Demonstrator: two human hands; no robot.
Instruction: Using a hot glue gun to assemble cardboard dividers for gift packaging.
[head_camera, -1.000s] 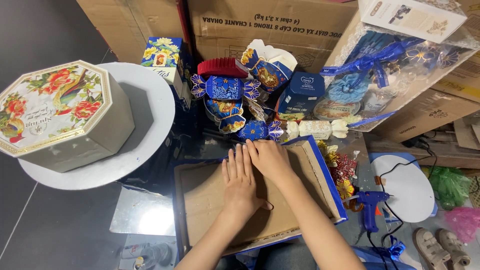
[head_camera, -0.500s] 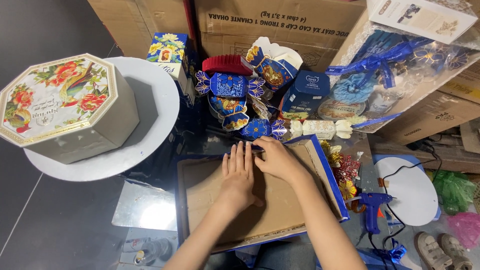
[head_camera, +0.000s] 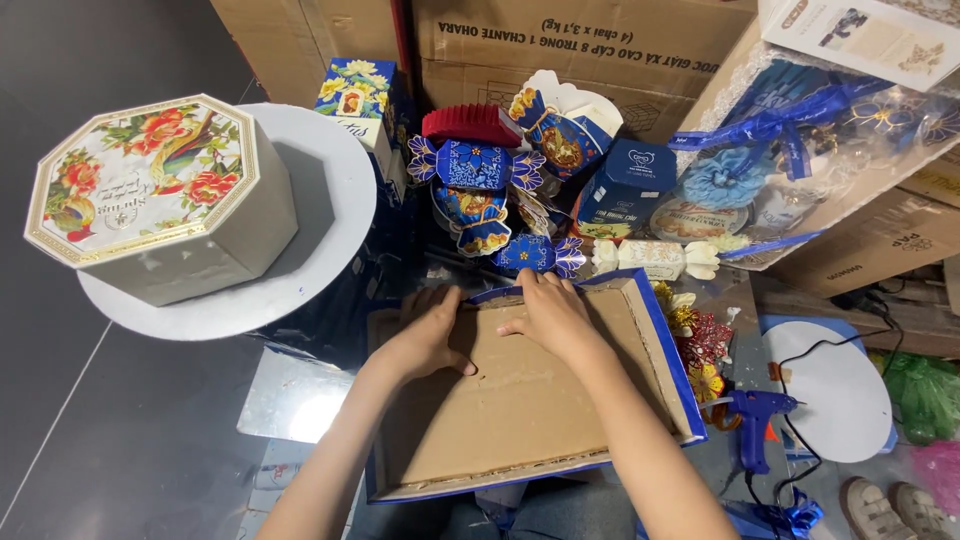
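Note:
A shallow cardboard tray (head_camera: 520, 420) with a blue outer rim lies in front of me, brown inside up. My left hand (head_camera: 428, 335) rests on its far left corner, fingers curled over the rim. My right hand (head_camera: 552, 310) presses flat at the far edge, fingertips on the blue rim. Just beyond the far rim lie blue candy-shaped gift boxes (head_camera: 540, 254) and a white candy-shaped one (head_camera: 655, 258).
An octagonal floral box (head_camera: 160, 195) stands on a white round board (head_camera: 320, 250) at the left. Blue patterned packages (head_camera: 475, 165), a red pleated piece (head_camera: 470, 124) and cardboard cartons (head_camera: 590, 40) fill the back. A blue glue gun (head_camera: 755, 420) and a white disc (head_camera: 830, 400) lie at the right.
My hands have spread apart: the left slid left to the tray's far corner, the right moved up to the far rim. The view shifted slightly.

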